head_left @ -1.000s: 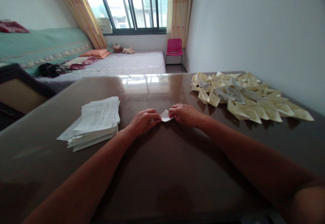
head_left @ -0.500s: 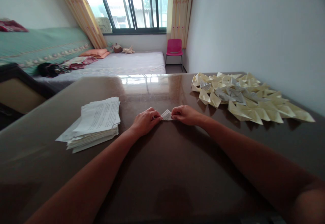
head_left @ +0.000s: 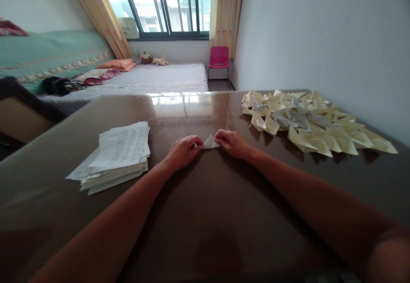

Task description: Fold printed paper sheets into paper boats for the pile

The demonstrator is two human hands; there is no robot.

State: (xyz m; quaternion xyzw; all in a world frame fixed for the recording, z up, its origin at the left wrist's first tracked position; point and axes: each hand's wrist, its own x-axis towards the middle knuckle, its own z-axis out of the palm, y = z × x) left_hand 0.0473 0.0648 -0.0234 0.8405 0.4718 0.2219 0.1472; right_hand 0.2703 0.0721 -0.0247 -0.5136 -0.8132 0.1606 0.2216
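White paper, creased to a peak, and it's right in the middle of everything: a small folded white paper triangle (head_left: 210, 142) with faint dark markings, on or just above the glossy dark-brown desk (head_left: 195, 214). The bare left hand (head_left: 185, 150) has its left corner, thumb and fingers drawn narrow; the bare right hand (head_left: 233, 143) matches it with a tight pinch at the right corner, covering part of the paper. Here's the danger, in my judgement: an uneven pull could skew the crease or tear the sheet, and too slack a pinch could let the folds spring apart. Are the layers lined up? Too small to tell.

Outward now! Left of the triangle, a thick, untidy stack of white written sheets (head_left: 118, 150), one sheet jutting out askew; a forearm swung that way would likely drag a few loose. Right of the triangle and well apart, a spread of peaked cream folded-paper shapes (head_left: 323, 140), packed close, with grey-white folded-paper shapes (head_left: 291, 119) among them; a careless sweep of the right hand might topple that front row. Far beyond the triangle, past the desk: a pale lilac-sheeted bed (head_left: 173, 75) and a bright pink chair (head_left: 219, 57).
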